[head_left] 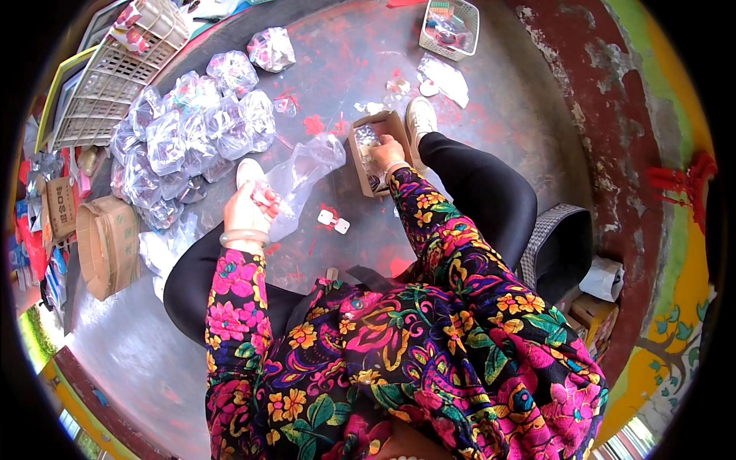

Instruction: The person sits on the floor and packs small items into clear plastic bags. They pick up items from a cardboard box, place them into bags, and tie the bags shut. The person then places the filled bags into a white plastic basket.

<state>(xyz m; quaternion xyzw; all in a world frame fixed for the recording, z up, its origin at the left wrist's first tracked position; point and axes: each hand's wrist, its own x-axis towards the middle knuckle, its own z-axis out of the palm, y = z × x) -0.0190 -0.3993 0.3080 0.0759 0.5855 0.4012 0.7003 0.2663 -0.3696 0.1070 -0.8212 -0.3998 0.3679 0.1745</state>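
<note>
My left hand (253,208) is closed on the gathered edge of a clear plastic bag (295,184), which spreads out to the right of it above the floor. My right hand (388,152) reaches into an open cardboard box (358,165) standing between my feet. Its fingers are curled at the small dark and pale pieces (368,138) inside, too small to name; what lies in the fingertips is hidden. Below the bag, small white cards with red marks (333,221) lie on the floor.
Many filled clear bags (184,142) are heaped at the left, near a tilted white plastic basket (115,77) and an open brown carton (107,249). A small white basket (452,50) stands at the far side. A black stool-like container (563,249) is at my right.
</note>
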